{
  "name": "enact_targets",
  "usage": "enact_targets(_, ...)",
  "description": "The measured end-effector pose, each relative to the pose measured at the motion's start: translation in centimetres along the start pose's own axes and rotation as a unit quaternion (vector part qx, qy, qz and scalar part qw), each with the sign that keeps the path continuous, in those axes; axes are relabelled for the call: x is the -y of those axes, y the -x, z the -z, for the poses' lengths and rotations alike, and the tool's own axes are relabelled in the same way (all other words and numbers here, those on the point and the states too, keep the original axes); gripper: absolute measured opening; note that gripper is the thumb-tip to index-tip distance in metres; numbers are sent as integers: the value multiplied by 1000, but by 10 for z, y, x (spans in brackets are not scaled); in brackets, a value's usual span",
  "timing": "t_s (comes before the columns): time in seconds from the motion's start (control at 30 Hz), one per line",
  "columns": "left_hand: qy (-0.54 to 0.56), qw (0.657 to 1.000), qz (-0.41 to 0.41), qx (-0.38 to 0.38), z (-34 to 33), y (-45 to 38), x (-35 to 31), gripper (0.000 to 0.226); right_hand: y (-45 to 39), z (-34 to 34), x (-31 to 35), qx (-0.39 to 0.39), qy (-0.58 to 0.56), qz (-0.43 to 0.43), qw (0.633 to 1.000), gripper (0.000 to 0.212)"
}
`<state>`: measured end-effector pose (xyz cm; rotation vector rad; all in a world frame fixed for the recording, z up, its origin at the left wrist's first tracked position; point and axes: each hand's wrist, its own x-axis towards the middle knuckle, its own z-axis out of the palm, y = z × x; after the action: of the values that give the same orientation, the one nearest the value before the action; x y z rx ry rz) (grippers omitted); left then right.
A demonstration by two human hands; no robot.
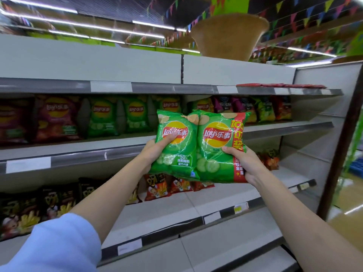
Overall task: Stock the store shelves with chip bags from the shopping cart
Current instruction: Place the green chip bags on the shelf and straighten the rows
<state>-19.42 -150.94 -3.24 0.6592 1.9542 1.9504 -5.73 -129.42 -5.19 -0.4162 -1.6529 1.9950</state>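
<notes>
Two green chip bags are held up side by side in front of the shelves, one in each hand. The left hand [157, 148] is curled round the lower left edge of the left green bag [174, 146]; its thumb is laid across the bag's front, pressed onto the red and yellow logo, while the other fingers are hidden behind the pack. The right hand [245, 163] is wrapped round the lower right edge of the right green bag [218, 148], the one with a red strip down its side; the thumb is pressed on the front just below the logo, the remaining fingers behind the bag and out of sight. The two bags touch along their inner edges, above and between both thumbs. Beyond the fingers, a row of stocked chip bags [102, 116] stands upright on the middle shelf [78, 156]; a light blue sleeve [59, 246] covers the left upper arm.
</notes>
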Motion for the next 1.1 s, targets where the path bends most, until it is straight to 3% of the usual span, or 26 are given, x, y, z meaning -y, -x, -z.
enact_targets(0.1, 11, 999, 5, -35, 28, -14, -2, 45, -30, -31, -1, 34, 6, -1, 999, 36)
enact_targets(0.3, 10, 993, 44, -111, 99, -45, -16, 105, -93, -103, 2, 112, 14, -47, 993, 22)
enact_targets(0.43, 40, 986, 51, -153, 142, -62, -21, 59, -134, -147, 3, 147, 31, -54, 987, 23)
enact_targets(0.6, 30, 964, 48, -259, 204, -95, -19, 36, -179, -189, 4, 175, 39, -56, 982, 32)
enact_targets(0.67, 10, 955, 51, -294, 223, -107, -16, 47, -193, -201, 1, 182, 41, -58, 981, 35)
enact_targets(0.77, 6, 957, 12, -291, 243, -121, -9, 84, -213, -218, -6, 169, 45, -63, 983, 28)
enact_targets(0.9, -34, 957, -24, -289, 255, -134, -12, 107, -231, -230, -16, 186, 23, -82, 979, 29)
enact_targets(1.03, -101, 952, 13, -288, 259, -147, -15, 106, -237, -231, -22, 218, -6, -83, 972, 20)
enact_targets(1.1, -136, 946, 22, -294, 252, -152, -12, 93, -238, -231, -25, 222, -1, -85, 971, 22)
